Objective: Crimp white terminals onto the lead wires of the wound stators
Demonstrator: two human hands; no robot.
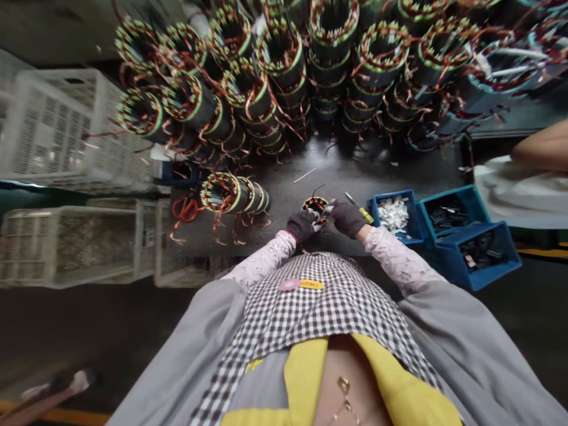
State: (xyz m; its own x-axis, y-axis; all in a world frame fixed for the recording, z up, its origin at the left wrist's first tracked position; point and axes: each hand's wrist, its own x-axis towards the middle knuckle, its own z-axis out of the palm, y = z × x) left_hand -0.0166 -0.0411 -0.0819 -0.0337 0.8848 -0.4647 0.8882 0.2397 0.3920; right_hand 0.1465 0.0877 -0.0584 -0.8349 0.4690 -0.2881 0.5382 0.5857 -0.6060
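A motor stator (314,203) with copper windings stands on the dark bench in front of me. My left hand (302,225), in a dark glove with bare fingertips, is closed on its near left side. My right hand (348,218), gloved alike, has its fingers pinched together at the stator's right rim. Whatever is between those fingertips is too small to make out. Beside the right hand lies a screwdriver (366,214) with a yellow-green handle. Farther back on the bench rests a thin white stick (305,175).
Stacked stators (284,56) line the back; a lying row of stators (235,194) is left, near red wire (185,209). Blue bins of white pieces (412,238) and black pieces (510,260) stand right. Plastic crates (57,127) are left. Another person's arm (544,148) shows right.
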